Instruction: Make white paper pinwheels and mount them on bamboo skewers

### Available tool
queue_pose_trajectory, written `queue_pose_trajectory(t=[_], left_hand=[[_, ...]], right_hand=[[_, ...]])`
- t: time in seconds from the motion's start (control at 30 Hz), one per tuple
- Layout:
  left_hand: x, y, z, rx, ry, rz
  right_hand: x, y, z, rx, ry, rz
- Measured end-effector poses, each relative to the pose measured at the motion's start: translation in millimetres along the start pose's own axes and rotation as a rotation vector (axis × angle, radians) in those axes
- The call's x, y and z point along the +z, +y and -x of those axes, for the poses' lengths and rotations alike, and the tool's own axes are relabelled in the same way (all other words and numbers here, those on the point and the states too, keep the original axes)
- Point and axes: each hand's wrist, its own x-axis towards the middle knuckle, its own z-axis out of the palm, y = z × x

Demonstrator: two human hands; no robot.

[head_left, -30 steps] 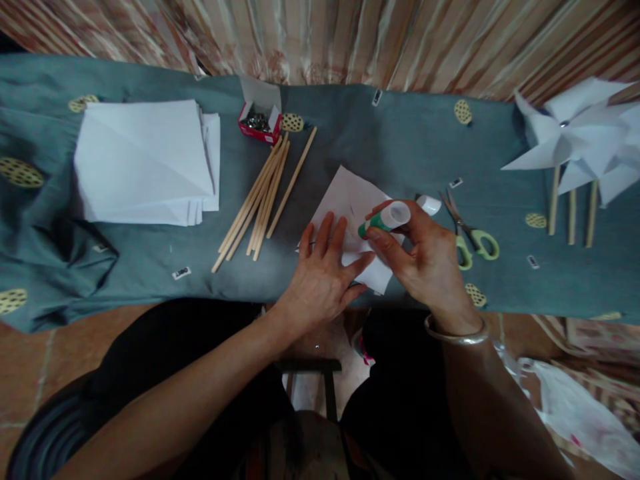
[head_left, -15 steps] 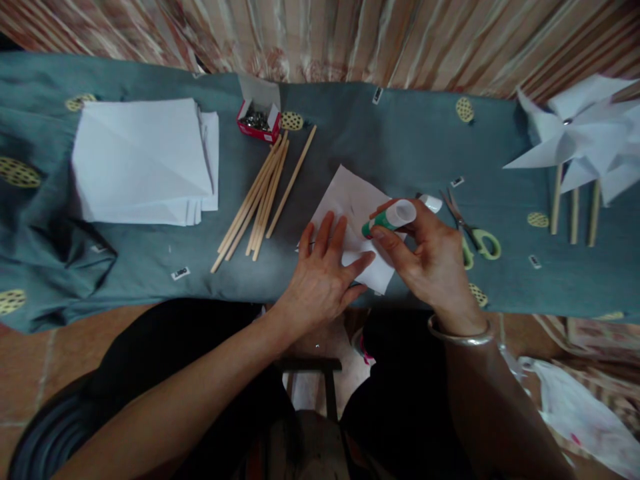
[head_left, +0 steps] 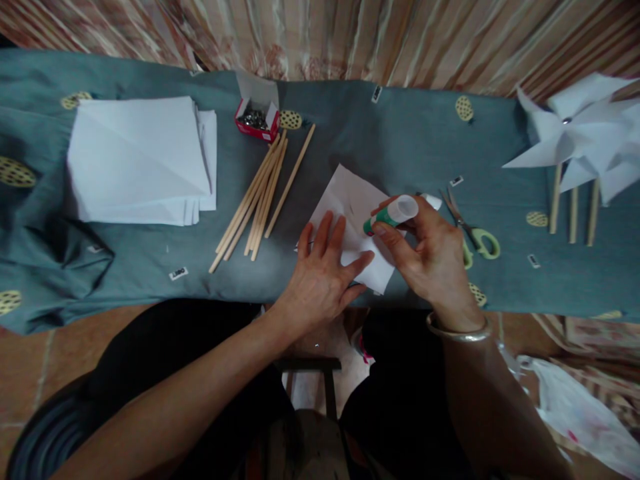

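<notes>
- A grey-green cloth-covered tabletop (head_left: 420, 143), dotted with yellow pineapples, stretched from left to right in front of a seated person, its far edge against a striped curtain (head_left: 345, 40).
- A sheet of white paper (head_left: 345, 190) lay about midway along the tabletop, close to its near edge, turned so that one corner pointed toward the far edge.
- The left hand (head_left: 321, 277) rested on this sheet, palm down, fingers spread, gripping nothing.
- The right hand (head_left: 425, 257) gripped a green-and-white glue stick (head_left: 391, 213), tilted above the sheet; whether its lower end touched the paper could not be told.
- A silver bracelet (head_left: 459, 333) circled the right wrist.
- Just beyond the right hand lay a white cap (head_left: 431, 200), partly hidden.
- To its right, scissors (head_left: 474, 233) with pale green handles pointed their blades toward the far edge.
- Left of the sheet lay a loose bunch of wooden sticks (head_left: 261, 197), one set apart.
- Near the far edge, an open red box (head_left: 257, 127) held small metal pieces.
- A stack of white paper (head_left: 137, 160) filled much of the left end.
- Near the far right corner, white pinwheels (head_left: 575, 130) overlapped, three wooden handles (head_left: 573, 213) pointing toward the near edge.
</notes>
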Motion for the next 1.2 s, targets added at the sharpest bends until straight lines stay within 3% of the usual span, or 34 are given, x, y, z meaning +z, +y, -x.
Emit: queue_pose_trajectory(t=[1.2], left_hand=[[1.9, 0.6, -0.5, -0.002, 0.018, 0.057]], right_hand=[[10.8, -0.4, -11.6, 0.058, 0.06, -0.177]])
